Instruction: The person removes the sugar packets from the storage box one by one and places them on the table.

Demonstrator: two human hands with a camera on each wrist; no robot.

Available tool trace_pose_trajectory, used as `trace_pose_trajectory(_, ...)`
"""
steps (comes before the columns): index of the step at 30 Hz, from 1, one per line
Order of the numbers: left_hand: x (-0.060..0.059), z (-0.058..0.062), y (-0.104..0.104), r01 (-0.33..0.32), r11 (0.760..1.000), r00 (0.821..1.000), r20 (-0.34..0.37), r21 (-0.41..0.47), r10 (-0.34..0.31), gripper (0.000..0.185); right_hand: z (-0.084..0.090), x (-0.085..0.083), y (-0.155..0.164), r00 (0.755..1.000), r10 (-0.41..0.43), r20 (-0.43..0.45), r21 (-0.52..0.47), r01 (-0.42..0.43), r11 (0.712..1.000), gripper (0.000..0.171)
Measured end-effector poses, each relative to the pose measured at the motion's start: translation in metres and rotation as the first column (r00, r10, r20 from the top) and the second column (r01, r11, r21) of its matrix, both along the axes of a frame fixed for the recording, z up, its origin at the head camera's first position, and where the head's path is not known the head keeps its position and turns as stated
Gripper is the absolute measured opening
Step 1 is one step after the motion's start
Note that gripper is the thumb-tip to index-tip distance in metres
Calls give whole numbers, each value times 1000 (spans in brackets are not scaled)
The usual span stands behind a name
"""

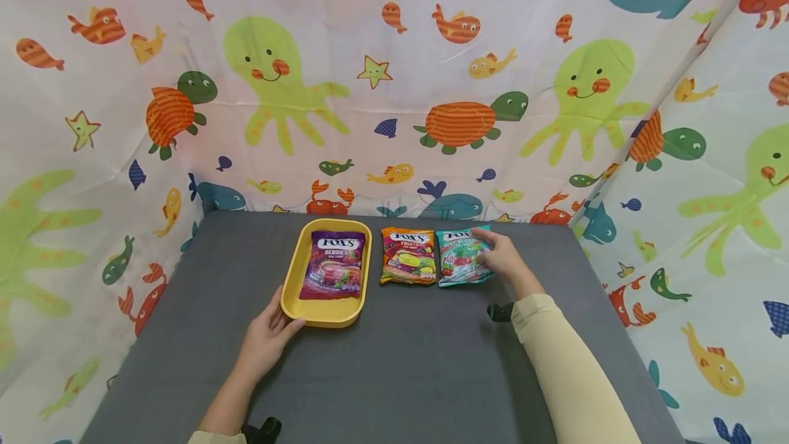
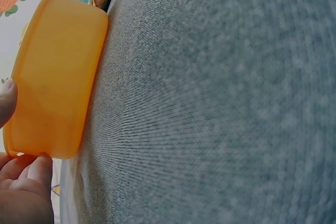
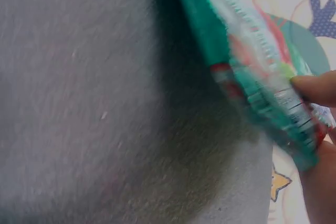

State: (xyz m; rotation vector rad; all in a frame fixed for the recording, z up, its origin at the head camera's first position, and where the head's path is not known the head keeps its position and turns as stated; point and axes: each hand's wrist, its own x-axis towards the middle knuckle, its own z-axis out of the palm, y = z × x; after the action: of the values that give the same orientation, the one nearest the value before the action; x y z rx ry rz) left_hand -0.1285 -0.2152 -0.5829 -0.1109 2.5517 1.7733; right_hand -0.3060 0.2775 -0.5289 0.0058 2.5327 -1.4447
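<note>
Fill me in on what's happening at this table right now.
A person sits at a grey table. Their left hand holds the near corner of a yellow tray, which has a purple bag of berry candy lying in it. Their right hand grips the right edge of a teal mint candy bag, and the right wrist view shows that edge lifted off the table. An orange fruit candy bag lies flat between the tray and the teal bag.

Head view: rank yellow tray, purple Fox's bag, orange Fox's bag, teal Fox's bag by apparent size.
1. Yellow tray, clearly largest.
2. Purple bag, lying inside it.
3. Orange bag and teal bag: about alike; the right hand covers part of the teal one, so no ranking.
</note>
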Motion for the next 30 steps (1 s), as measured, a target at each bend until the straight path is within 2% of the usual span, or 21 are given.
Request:
trace_pose_trajectory(3,0,0,0,0,1000,1000,-2,-1,0,87,-3,-2,0,997,-19,-68,146,29,989,73)
trace_pose_trajectory(7,0,0,1,0,1000,1000,-4,-4,0,87,-7,-1,-2,994,0,-107,313,34,949,74)
trace_pose_trajectory(13,2,-3,1,2,1000,1000,-15,-2,-2,88,-16,9,-7,993,63,-96,418,-18,908,66)
trace_pose_trajectory(16,2,-4,1,1,1000,1000,-27,-6,-1,88,-22,13,-8,993,78,-94,432,-30,901,61)
trace_pose_trajectory(21,2,-3,1,7,1000,1000,-20,4,-7,87,-25,19,-5,989,46,-144,398,15,917,59)
trace_pose_trajectory(26,2,1,2,3,1000,1000,-17,1,-3,87,-14,24,-5,971,-10,-239,330,91,940,57)
trace_pose_trajectory(30,2,1,2,-3,1000,1000,-12,-5,3,87,-3,27,-11,971,-12,-239,285,82,955,59)
